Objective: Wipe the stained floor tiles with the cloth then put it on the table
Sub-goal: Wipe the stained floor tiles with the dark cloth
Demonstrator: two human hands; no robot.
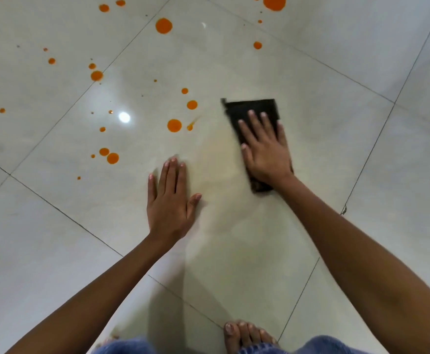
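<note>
On pale floor tiles [310, 60], pressed the dark cloth [249, 108] flat under the right hand [266, 152], fingers [253, 123] straight, long axis pointing away from the body, nearest orange stains [174, 125] just left of it, left hand [169, 203] flat on tile.

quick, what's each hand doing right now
Left hand: open, flat on the floor tile, holding nothing.
Right hand: open, pressing the dark cloth flat.

Both bare forearms [106, 284] reach forward and down; the left hand [169, 200] lies flat, palm down, fingers straight and together, thumb spread out; the right hand [265, 149] presses flat on the black folded cloth [250, 106], fingers straight.
</note>
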